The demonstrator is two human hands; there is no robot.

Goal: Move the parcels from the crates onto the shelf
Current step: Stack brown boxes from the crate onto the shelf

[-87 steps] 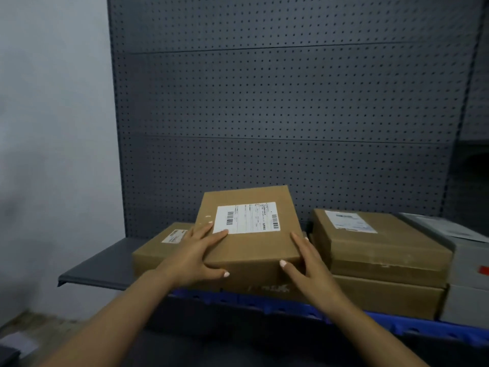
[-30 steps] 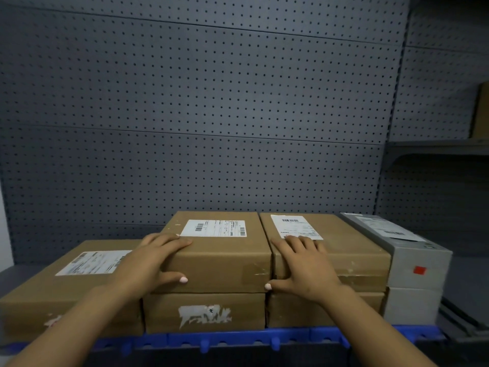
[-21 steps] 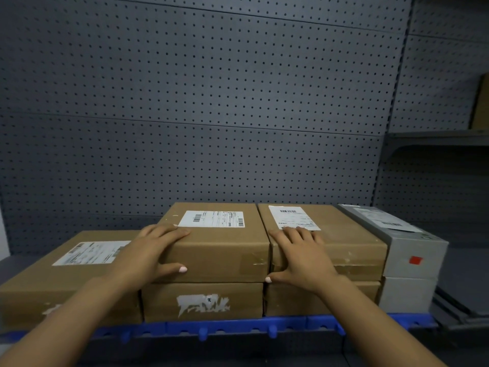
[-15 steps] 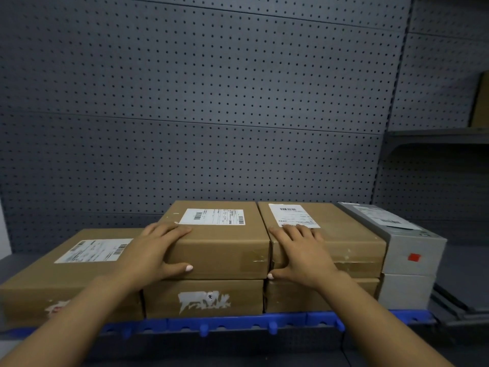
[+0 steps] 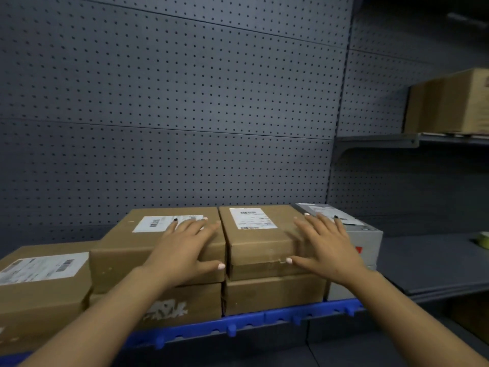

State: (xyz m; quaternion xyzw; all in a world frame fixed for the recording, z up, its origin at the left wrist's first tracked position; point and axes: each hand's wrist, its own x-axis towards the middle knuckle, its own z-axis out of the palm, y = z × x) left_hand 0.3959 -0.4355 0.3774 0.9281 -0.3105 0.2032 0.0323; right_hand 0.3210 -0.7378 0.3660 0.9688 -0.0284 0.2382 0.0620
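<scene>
Both hands flat on the stacked parcels.
Left hand (image 5: 185, 247) lay with fingers (image 5: 197, 226) spread on the middle top parcel (image 5: 148, 250); right hand (image 5: 326, 250), fingers splayed, pressed the neighbouring parcel (image 5: 262, 242) beside a grey box (image 5: 366, 234), all on the shelf (image 5: 264, 317).

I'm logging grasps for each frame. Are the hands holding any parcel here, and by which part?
Nothing is gripped. The left hand lies flat on the top middle parcel; the right hand is spread flat over the neighbouring parcel and the grey box.
</scene>
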